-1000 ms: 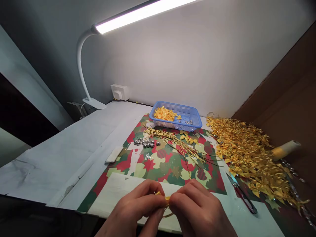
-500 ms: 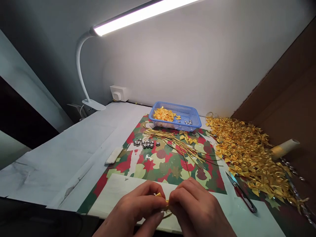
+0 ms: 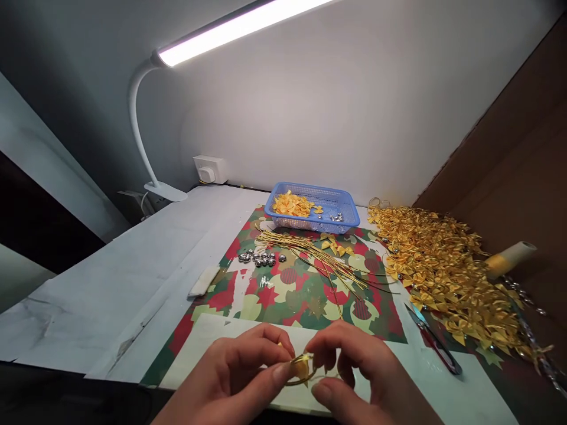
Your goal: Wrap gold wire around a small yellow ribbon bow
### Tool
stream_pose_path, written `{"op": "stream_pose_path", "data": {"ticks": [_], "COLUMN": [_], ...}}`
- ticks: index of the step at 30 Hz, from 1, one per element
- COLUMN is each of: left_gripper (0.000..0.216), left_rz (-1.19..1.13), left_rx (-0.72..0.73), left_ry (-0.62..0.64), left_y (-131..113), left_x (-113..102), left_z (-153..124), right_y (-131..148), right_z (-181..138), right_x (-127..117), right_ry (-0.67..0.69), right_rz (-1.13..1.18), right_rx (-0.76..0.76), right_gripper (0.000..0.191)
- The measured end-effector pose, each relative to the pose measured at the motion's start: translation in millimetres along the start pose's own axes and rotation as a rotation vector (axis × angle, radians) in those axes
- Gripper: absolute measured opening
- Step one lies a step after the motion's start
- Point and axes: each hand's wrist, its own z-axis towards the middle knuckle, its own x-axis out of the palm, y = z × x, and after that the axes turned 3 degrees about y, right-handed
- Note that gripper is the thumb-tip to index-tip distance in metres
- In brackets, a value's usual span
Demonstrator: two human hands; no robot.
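Near the table's front edge, my left hand (image 3: 250,369) pinches a small gold ribbon bow (image 3: 302,369) between thumb and fingers. A gold cord (image 3: 295,382) curves round the bow in a loop. My right hand (image 3: 354,366) is just right of the bow, its thumb and fingers apart and holding nothing; whether a fingertip brushes the cord I cannot tell. Beyond the hands lie a bundle of gold cords (image 3: 319,251), several silver bells (image 3: 263,258) and a few loose gold bows (image 3: 336,245).
A blue basket (image 3: 310,225) with yellow bows and silver bells stands by the wall. At right are small scissors-like snips (image 3: 436,345) and a large heap of gold bows (image 3: 436,265). A white pad (image 3: 204,282) lies left, under a lamp (image 3: 248,26).
My right hand has moved away from the left, its thumb and fingers opening. The gold bow and cord loop now show between the hands. The view has shifted slightly.
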Motion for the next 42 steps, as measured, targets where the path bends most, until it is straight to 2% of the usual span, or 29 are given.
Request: {"op": "stream_pose_path", "data": {"ticks": [3, 6, 9, 13, 18, 23, 26, 30, 33, 35, 37, 39, 42], "left_gripper": [0.018, 0.018, 0.018, 0.020, 0.022, 0.023, 0.023, 0.035, 0.041, 0.034, 0.023, 0.017, 0.014], "left_rz": [-0.174, -0.300, -0.334, -0.258, -0.043, -0.041, -0.062, 0.021, 0.141, 0.200, 0.191, 0.122, 0.080], "left_rx": [-0.103, -0.145, -0.164, -0.194, -0.124, -0.111, -0.121, -0.095, -0.055, -0.023, -0.004, 0.016, 0.043], "left_ry": [-0.007, -0.029, -0.059, -0.105, 0.030, 0.047, 0.045, 0.060, 0.002, -0.067, -0.128, -0.164, -0.132], "left_y": [-6.9, -16.2, -19.4, -16.5, -14.1, -15.8, -16.4, -18.5, -18.2, -14.8, -9.5, -4.8, -4.0], "left_x": [0.8, 7.3, 12.4, 13.4, 9.6, 8.9, 11.6, 13.8, 11.7, 9.7, 8.7, 9.5, 13.7], "left_z": [1.7, 3.0, 3.2, 3.7, 7.0, 7.7, 6.7, 5.9, 6.3, 6.7, 6.6, 5.8, 3.3], "right_y": [2.0, -1.9, -3.9, 4.6, 15.0, 14.1, 11.5, 7.4, 6.8, 7.4, 6.8, 3.7, -3.7], "right_z": [-3.5, -4.3, -1.4, 8.5, 16.5, 16.8, 17.7, 16.4, 11.0, 5.9, 0.8, -2.9, -4.1], "right_x": [-5.9, -5.8, -6.6, -8.4, -7.0, -6.5, -4.6, -3.2, -3.0, -0.8, 4.1, 11.0, 21.3], "right_ry": [0.020, -0.012, -0.038, 0.063, 0.147, 0.174, 0.152, 0.116, 0.078, 0.027, -0.025, -0.065, -0.143], "right_rz": [0.108, 0.124, 0.108, 0.070, -0.050, -0.020, 0.020, 0.035, 0.039, 0.028, -0.030, -0.108, -0.197], "right_rx": [0.134, 0.160, 0.138, 0.165, 0.189, 0.169, 0.171, 0.154, 0.159, 0.163, 0.102, -0.038, -0.220], "right_gripper": [0.024, 0.014, 0.017, 0.019, 0.015, 0.014, 0.014, 0.016, 0.015, 0.014, 0.013, 0.014, 0.016]}}
